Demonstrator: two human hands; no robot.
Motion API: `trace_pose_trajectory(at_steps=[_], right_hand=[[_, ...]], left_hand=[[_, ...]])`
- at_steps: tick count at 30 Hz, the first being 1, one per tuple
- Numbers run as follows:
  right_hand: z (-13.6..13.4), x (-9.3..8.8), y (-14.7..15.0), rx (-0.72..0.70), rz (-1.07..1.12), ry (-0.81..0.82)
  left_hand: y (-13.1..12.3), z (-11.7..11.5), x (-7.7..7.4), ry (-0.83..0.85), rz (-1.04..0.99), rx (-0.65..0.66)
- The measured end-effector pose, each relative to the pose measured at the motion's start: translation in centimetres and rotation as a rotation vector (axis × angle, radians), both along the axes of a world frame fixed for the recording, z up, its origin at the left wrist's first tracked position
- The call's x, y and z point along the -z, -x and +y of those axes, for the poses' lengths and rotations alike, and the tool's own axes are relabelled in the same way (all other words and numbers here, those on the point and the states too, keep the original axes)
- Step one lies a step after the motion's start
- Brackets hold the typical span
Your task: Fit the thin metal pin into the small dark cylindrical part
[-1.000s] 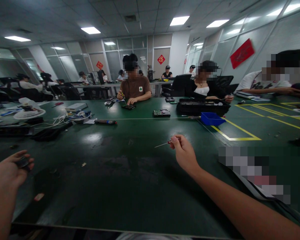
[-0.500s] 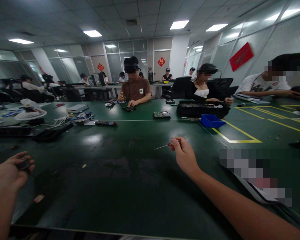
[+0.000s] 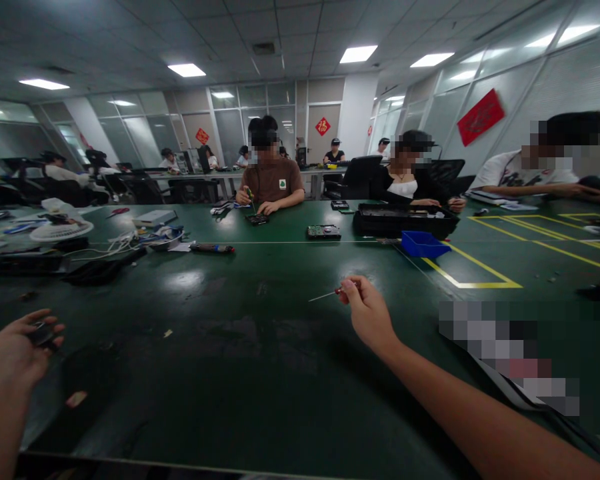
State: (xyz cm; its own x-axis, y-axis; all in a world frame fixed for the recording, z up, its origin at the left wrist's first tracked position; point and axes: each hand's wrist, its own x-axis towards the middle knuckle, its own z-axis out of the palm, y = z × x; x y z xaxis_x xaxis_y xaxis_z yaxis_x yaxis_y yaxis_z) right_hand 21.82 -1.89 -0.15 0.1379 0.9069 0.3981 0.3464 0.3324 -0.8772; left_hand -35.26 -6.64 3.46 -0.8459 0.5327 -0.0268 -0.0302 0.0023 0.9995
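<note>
At the left edge, my left hand (image 3: 17, 350) is raised over the green table with its fingers curled round a small dark object (image 3: 42, 335). That object has a shiny part, and its kind cannot be made out. My right hand (image 3: 369, 310) is closed round the red handle of a screwdriver (image 3: 323, 296), right of the middle. The screwdriver's thin metal shaft points left, above the tabletop and touching nothing I can see. A wide stretch of table lies between the two hands.
Beyond my hands are a hard drive (image 3: 323, 231), a blue bin (image 3: 424, 244), a long black tray (image 3: 405, 219) and a dark pen-like tool (image 3: 212, 247). Cables and a white round base (image 3: 61, 231) crowd the left. A co-worker (image 3: 271, 177) works opposite. Papers (image 3: 505, 380) lie at right.
My left hand has tilted slightly, so more of the small dark object shows. My right hand and the screwdriver have barely moved. The whole view has shifted slightly.
</note>
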Motion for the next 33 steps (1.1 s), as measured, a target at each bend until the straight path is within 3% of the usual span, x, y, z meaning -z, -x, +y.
trace_pose_trajectory(at_steps=[3, 8, 13, 17, 20, 23, 28, 33], right_hand=[[0.0, 0.0, 0.0, 0.009, 0.0, -0.002], [0.0, 0.0, 0.0, 0.012, -0.011, -0.005], [-0.2, -0.2, 0.2, -0.015, 0.011, -0.005], [-0.3, -0.2, 0.4, -0.044, 0.027, 0.016], [-0.2, -0.1, 0.4, -0.075, 0.053, 0.023], [-0.1, 0.2, 0.4, -0.111, 0.071, 0.029], [-0.2, 0.4, 0.4, -0.154, 0.082, 0.043], [-0.5, -0.3, 0.2, -0.114, -0.021, 0.058]], left_hand=[[-1.6, 0.1, -1.0, 0.035, -0.067, -0.062], [-3.5, -0.1, -1.3, -0.037, -0.094, -0.014], [-4.6, 1.1, -0.3, 0.12, 0.123, 0.047], [-7.4, 3.3, 0.3, 0.207, 0.347, 0.27], [-11.3, 4.9, 0.1, 0.204, 0.353, 0.413], [-16.5, 6.1, -0.3, 0.174, 0.213, 0.679], [-25.5, 7.4, -0.6, 0.081, 0.208, 1.077], [-33.0, 7.6, -0.3, 0.001, 0.171, 1.227]])
